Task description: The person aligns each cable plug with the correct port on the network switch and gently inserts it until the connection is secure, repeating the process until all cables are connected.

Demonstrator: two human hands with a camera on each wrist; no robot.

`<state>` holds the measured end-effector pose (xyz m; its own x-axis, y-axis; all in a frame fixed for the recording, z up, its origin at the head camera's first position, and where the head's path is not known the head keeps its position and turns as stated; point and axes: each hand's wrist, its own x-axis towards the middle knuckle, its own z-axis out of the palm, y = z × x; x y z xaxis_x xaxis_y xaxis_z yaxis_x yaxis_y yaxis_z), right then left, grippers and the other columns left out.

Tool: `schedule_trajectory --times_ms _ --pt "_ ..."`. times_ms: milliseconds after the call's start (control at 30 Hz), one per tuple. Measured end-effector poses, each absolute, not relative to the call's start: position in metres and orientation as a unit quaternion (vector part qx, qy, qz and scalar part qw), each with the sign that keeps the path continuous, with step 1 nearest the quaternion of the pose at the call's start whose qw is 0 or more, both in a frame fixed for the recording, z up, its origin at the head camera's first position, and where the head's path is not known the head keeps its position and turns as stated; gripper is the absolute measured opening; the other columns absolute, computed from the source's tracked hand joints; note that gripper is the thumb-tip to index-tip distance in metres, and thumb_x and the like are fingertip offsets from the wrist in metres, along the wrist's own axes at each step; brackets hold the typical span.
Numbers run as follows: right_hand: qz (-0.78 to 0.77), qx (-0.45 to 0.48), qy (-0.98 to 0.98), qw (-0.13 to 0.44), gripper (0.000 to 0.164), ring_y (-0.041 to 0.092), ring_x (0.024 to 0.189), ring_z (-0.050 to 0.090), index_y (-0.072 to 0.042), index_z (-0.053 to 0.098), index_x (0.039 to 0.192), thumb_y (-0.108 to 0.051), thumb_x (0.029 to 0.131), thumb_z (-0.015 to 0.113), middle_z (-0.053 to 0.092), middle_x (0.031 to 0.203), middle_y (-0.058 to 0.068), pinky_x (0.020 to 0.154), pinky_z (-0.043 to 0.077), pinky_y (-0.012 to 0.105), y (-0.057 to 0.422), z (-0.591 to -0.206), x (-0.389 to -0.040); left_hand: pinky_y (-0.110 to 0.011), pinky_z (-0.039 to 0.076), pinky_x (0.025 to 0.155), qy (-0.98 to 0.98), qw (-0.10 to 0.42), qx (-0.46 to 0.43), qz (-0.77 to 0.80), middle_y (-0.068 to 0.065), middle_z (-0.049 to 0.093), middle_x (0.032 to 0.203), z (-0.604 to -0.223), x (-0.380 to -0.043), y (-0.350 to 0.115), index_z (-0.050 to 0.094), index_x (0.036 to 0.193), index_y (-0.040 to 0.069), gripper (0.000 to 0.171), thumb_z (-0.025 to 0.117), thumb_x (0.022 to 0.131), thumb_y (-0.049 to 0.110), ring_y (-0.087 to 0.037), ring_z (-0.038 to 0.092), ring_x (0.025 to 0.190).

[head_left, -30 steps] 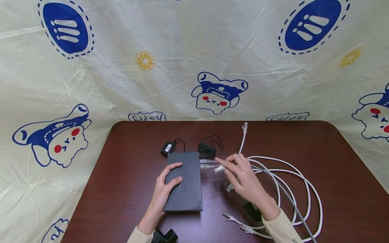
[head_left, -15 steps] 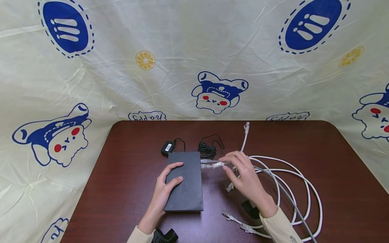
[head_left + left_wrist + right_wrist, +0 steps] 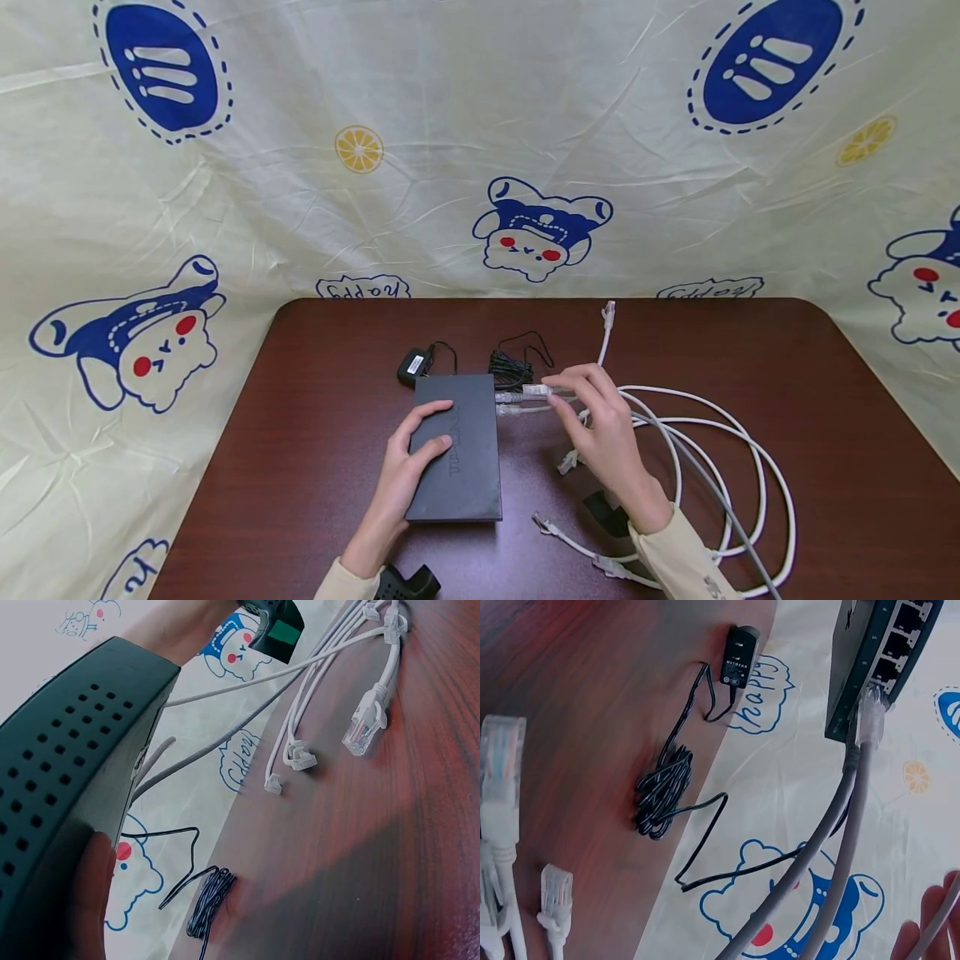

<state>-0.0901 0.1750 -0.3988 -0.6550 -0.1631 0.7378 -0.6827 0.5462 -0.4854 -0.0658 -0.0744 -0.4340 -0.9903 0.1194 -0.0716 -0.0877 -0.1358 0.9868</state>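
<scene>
My left hand (image 3: 397, 471) grips a dark network switch (image 3: 468, 479) from its left side, with thumb and a finger on top. In the left wrist view, a finger (image 3: 91, 892) supports the switch (image 3: 60, 765) along its edge. Two network cables run from ports on the switch's right side; one clear plug (image 3: 871, 716) sits in a port beside several unfilled ports. My right hand (image 3: 611, 437) pinches a network cable just behind its plug (image 3: 536, 389), which points at the switch, right of its port side and over those cables. The right wrist view shows fingers (image 3: 934, 919) with a thin cable between them.
A black power adapter (image 3: 415, 367) and its bundled cord (image 3: 512, 368) lie behind the switch. Looped white cables (image 3: 761, 467) spread at the right, with loose plugs near the right hand. A printed cloth (image 3: 420, 225) hangs behind the table (image 3: 300, 433).
My right hand has closed its fingertips on the cable and lifted its plug upward and away in the head view. A loose plug near the front has shifted left. My left hand stays put.
</scene>
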Motion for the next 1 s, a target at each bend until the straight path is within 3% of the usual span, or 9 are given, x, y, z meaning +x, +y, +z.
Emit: schedule_trajectory --times_ms 267,600,1000 --pt "0.423 0.244 -0.793 0.364 0.035 0.021 0.084 0.057 -0.006 0.071 0.101 0.015 0.072 0.072 0.059 0.094 0.008 0.066 0.04 0.028 0.168 -0.393 -0.091 -0.04 0.04 0.085 0.646 0.07 0.014 0.76 -0.009 0.046 0.131 -0.433 -0.066 -0.074 0.06 0.127 0.02 0.039 0.063 0.089 0.012 -0.028 0.045 0.106" --pt "0.375 0.273 -0.841 0.278 0.024 0.018 0.087 0.053 -0.007 0.07 0.095 0.007 0.076 0.075 0.06 0.093 0.002 0.073 0.04 0.026 0.165 -0.398 -0.09 -0.04 0.037 0.087 0.649 0.068 0.014 0.758 -0.008 0.046 0.132 -0.433 -0.066 -0.074 0.06 0.127 0.021 0.039 0.063 0.089 0.012 -0.028 0.043 0.109" --pt "0.324 0.289 -0.859 0.271 0.027 0.017 0.087 0.055 -0.009 0.068 0.09 0.007 0.071 0.078 0.061 0.091 -0.001 0.074 0.044 0.031 0.16 -0.409 -0.09 -0.04 0.041 0.082 0.65 0.068 0.013 0.757 -0.008 0.047 0.13 -0.432 -0.067 -0.074 0.06 0.127 0.022 0.039 0.063 0.089 0.012 -0.029 0.045 0.105"
